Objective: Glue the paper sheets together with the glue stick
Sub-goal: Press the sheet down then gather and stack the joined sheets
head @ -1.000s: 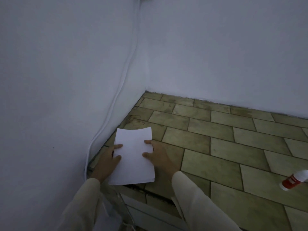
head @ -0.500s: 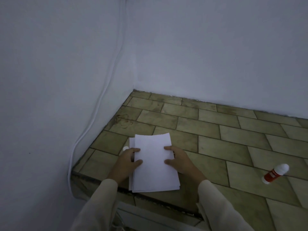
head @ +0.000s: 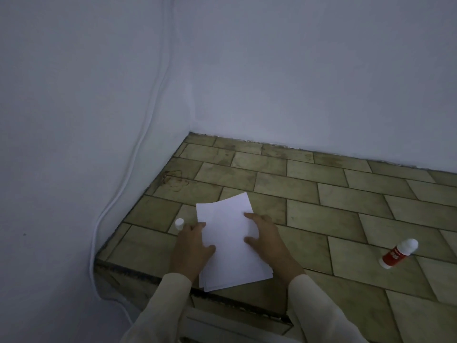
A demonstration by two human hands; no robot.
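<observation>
Here, tiled counter (head: 321, 194) in white-walled corner; both hands (head: 191, 246) spread on paper stack (head: 230, 243).

open tiles (head: 321, 194) rightward, wall (head: 74, 144) — cable (head: 148, 125) left

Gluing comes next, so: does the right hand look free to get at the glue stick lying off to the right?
Probably yes. The glue stick lies alone on the tiled counter, with only bare tiles between it and the right hand. That hand now rests on the paper sheets and would have to let go first.
</observation>
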